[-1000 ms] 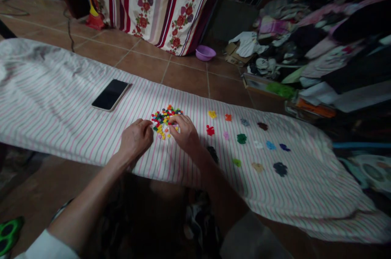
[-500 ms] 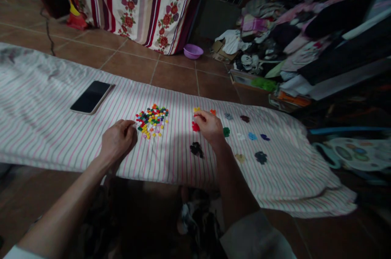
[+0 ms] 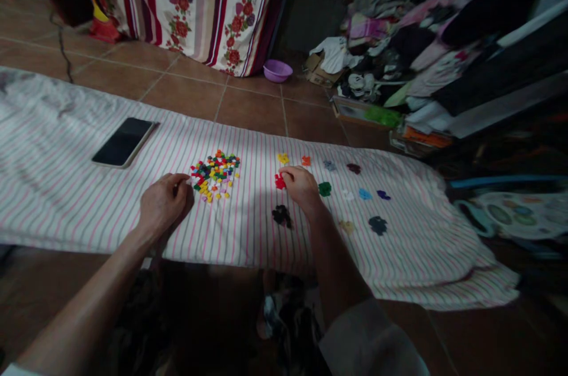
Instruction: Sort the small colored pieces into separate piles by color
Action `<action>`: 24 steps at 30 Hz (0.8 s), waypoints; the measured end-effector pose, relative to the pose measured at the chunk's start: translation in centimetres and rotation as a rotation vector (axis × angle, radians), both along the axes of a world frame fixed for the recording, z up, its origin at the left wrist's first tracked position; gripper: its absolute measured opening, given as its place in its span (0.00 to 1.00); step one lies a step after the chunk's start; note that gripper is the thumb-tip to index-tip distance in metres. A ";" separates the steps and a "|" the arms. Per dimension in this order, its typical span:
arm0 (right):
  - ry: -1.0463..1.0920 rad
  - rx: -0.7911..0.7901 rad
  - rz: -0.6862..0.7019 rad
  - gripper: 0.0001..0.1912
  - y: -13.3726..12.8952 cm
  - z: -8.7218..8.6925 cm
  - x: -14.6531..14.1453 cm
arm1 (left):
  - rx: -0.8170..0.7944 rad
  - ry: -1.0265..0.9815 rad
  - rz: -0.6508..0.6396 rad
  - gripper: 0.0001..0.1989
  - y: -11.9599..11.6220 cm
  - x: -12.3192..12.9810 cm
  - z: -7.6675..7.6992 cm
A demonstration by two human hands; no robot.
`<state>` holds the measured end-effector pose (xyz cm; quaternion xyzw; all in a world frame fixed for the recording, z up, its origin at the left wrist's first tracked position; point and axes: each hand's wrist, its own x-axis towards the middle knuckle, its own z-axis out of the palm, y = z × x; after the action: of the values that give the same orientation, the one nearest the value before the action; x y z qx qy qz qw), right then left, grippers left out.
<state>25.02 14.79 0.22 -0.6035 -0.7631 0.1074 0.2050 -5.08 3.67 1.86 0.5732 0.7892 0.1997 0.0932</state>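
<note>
A mixed pile of small coloured pieces [image 3: 217,174] lies on the striped cloth [image 3: 239,234]. At its left edge rests my left hand [image 3: 163,203], fingers curled together; whatever is between them is too small to make out. My right hand [image 3: 302,187] is closed in a pinch beside the red pieces [image 3: 279,181], its fingertips over them; what it pinches is hidden. Around it sit single-colour clusters: yellow pieces [image 3: 283,158] and orange pieces [image 3: 306,161] behind, black pieces [image 3: 281,215] in front, green pieces [image 3: 325,189] to the right.
Farther right are grey [image 3: 329,165], brown [image 3: 354,168], white [image 3: 348,194], light blue [image 3: 364,194], purple [image 3: 383,194], beige [image 3: 347,226] and dark grey pieces [image 3: 378,225]. A phone [image 3: 123,142] lies at left. A purple basin [image 3: 277,71] stands on the floor behind.
My right hand has come down slightly and nearer the red pieces, uncovering the yellow ones. My left hand stays by the mixed pile. The whole view has shifted a little.
</note>
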 end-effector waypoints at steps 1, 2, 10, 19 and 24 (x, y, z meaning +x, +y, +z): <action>-0.011 -0.004 -0.005 0.14 0.0 0.0 0.0 | 0.008 -0.004 -0.001 0.21 0.0 0.0 0.0; -0.018 -0.006 -0.010 0.15 0.0 0.0 -0.1 | 0.013 -0.008 -0.001 0.21 0.0 0.0 0.0; -0.014 0.027 -0.015 0.18 -0.1 -0.2 -0.2 | 0.013 -0.022 -0.018 0.21 0.0 -0.3 -0.1; -0.006 0.075 0.005 0.18 -0.2 -0.4 -0.2 | 0.037 -0.050 -0.010 0.19 0.1 -0.2 0.1; 0.025 0.129 -0.026 0.18 -0.1 -0.2 -0.6 | 0.048 -0.090 -0.006 0.18 0.3 -0.5 -0.2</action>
<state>24.44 14.68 0.01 -0.5973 -0.7581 0.0626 0.2542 -5.53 3.92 1.71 0.5680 0.7775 0.2439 0.1154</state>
